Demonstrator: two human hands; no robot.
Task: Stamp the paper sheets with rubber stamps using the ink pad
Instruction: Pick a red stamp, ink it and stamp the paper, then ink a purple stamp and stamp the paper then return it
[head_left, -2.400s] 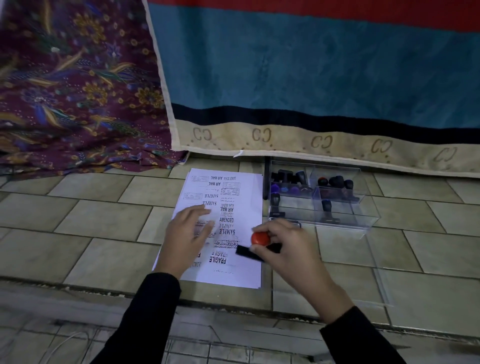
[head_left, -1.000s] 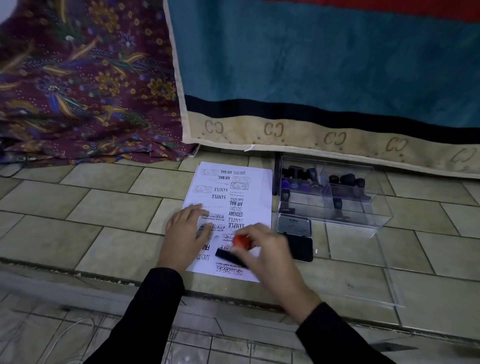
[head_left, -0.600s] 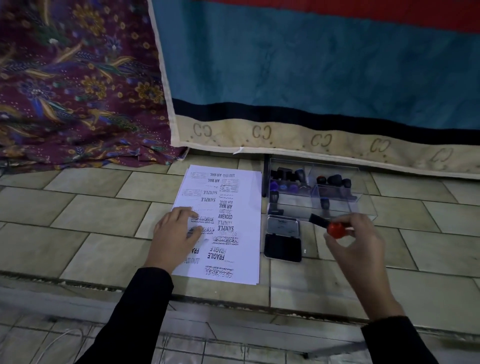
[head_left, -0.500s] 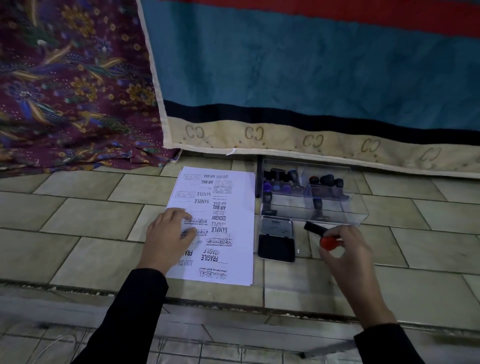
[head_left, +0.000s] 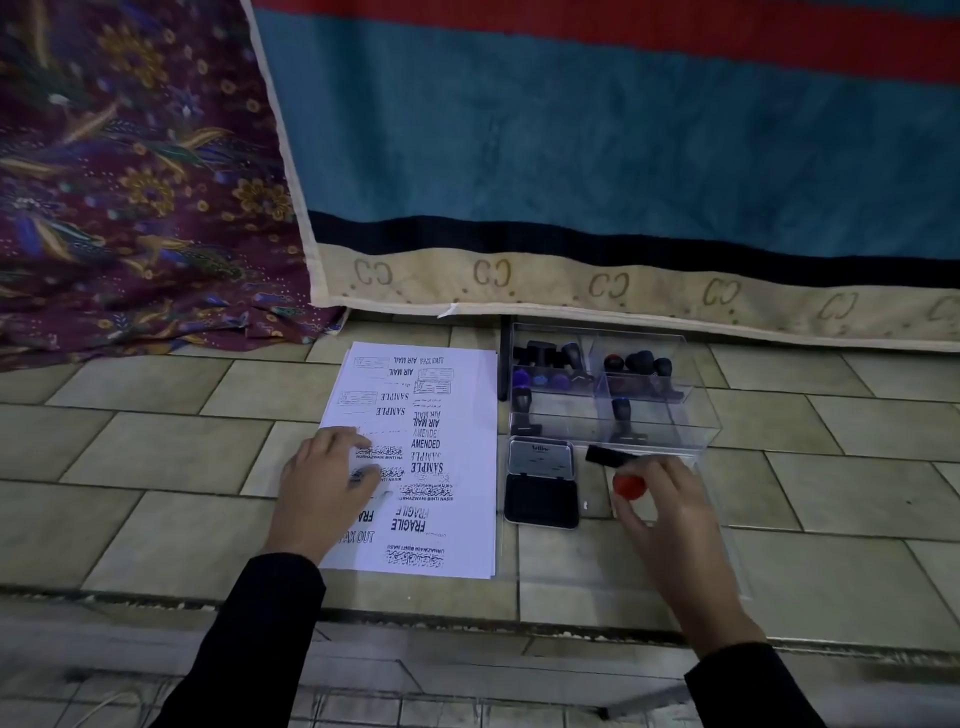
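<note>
A stack of white paper sheets (head_left: 457, 415) lies on the tiled floor, its top sheet covered with black stamp marks. My left hand (head_left: 324, 488) rests flat on the sheet's left side with straight fingers. An open ink pad (head_left: 541, 483) sits just right of the paper. My right hand (head_left: 670, 514) holds a rubber stamp (head_left: 621, 475) with a red knob and a long black base, to the right of the pad and just in front of the clear box.
A clear plastic box (head_left: 696, 421) with several dark and purple stamps stands behind the ink pad. A blue, red and beige blanket (head_left: 597, 156) hangs behind. Patterned maroon cloth (head_left: 130, 182) lies at the left. A floor step edge (head_left: 467, 613) runs near me.
My right hand pressed the red-knobbed stamp near the sheet's lower edge, then carried it right, past the ink pad. A new mark shows at the paper's bottom. My left hand stayed put.
</note>
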